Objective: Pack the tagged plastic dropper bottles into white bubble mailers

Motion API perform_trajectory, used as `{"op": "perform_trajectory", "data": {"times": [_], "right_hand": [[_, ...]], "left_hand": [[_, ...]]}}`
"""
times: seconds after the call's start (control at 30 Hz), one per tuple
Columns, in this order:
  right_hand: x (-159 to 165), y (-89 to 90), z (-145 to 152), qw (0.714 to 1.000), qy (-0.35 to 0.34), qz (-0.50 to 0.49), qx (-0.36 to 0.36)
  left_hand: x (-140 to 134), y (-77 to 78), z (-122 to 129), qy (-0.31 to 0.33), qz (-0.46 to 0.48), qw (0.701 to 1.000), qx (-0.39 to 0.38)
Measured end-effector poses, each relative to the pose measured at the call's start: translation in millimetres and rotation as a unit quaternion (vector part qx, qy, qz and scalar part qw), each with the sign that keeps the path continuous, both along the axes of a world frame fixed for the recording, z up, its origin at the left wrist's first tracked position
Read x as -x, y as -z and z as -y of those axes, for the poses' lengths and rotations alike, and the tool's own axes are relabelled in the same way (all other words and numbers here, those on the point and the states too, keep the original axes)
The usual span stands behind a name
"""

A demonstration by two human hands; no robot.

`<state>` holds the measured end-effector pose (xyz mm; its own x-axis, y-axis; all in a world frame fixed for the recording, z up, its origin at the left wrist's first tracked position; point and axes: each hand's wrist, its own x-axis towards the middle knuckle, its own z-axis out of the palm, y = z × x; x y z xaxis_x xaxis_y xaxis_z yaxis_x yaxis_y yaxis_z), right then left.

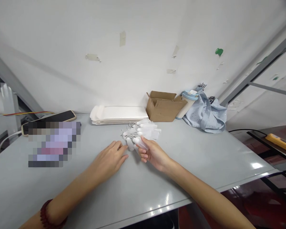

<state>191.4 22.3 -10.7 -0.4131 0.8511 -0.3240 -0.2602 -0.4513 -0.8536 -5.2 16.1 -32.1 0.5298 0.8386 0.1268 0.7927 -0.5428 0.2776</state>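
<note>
A pile of small white translucent plastic pieces with thin grey cords (pixel 147 129) lies on the grey table in front of me. My right hand (pixel 154 156) is closed around one white plastic piece (pixel 142 143) at the near side of the pile, thumb on top. Just left of the pile, my left hand (pixel 113 157) rests low over the table. Its fingers point at the cords, with thumb and forefinger apart, and I see nothing held in it. Whether its fingertips touch a cord is hard to tell.
Behind the pile lie stacked flat white cartons (pixel 124 114), an open brown cardboard box (pixel 163 109), a blue-lidded cup (pixel 187 103) and a light blue cloth bag (pixel 205 114). At left are a phone (pixel 50 120) and a blurred-out flat object (pixel 56 143). A white wall stands behind.
</note>
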Motion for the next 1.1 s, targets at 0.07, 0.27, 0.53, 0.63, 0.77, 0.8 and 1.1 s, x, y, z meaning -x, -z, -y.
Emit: {"op": "perform_trajectory", "data": {"times": [0.07, 0.27, 0.53, 0.63, 0.77, 0.8, 1.1], "right_hand": [[0.8, -0.7, 0.8, 1.0, -0.005, 0.01, -0.027], [2.2, -0.9, 2.9, 0.993, -0.018, 0.049, -0.11], [1.6, -0.5, 4.7, 0.973, 0.03, 0.12, -0.196], [1.6, 0.0, 5.5, 0.97, 0.03, 0.121, -0.209], [1.5, 0.9, 7.6, 0.967, 0.021, 0.134, -0.215], [1.5, 1.0, 8.1, 0.966, 0.019, 0.139, -0.216], [3.3, 1.4, 8.9, 0.967, 0.009, 0.144, -0.208]], "left_hand": [[1.8, -2.7, -1.5, -0.011, 0.047, 0.999, 0.018], [5.6, -23.7, -4.1, -0.115, 0.224, 0.964, 0.09], [6.7, -39.8, -2.8, -0.134, 0.297, 0.928, 0.178], [8.0, -39.1, -4.3, -0.15, 0.37, 0.875, 0.275], [7.4, -35.9, -3.5, -0.147, 0.473, 0.787, 0.369], [6.6, -35.0, -2.8, -0.143, 0.483, 0.773, 0.386], [2.4, -29.2, -1.1, -0.127, 0.53, 0.716, 0.437]]}}
